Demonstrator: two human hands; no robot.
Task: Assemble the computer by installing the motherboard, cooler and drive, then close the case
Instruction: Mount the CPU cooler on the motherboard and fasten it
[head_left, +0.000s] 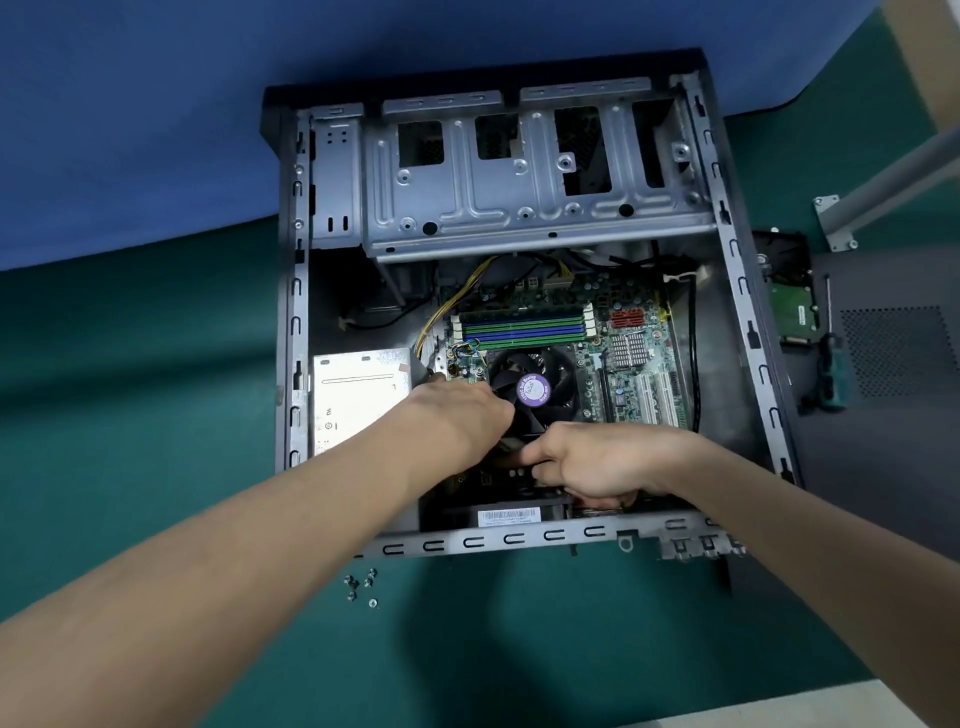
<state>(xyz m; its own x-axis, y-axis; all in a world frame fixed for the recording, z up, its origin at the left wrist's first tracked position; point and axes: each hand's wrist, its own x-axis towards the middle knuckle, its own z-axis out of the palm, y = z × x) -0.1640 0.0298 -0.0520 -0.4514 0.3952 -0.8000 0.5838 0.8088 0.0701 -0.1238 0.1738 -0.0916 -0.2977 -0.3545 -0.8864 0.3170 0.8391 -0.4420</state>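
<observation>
Loose screws are lying on the green mat just in front of the open case. Both arms are reaching over its near rail. The right hand is curling its fingers at the near edge of the cooler and appears to be pinching it, though blur is hiding the contact. The left hand is grasping the cooler's left side, fingers bent over the fan. The cooler is sitting on the motherboard, which is lying inside the case beside the silver power supply. The drive is resting outside the case's right wall, near a screwdriver and the side panel. The drive cage is spanning the far end.
</observation>
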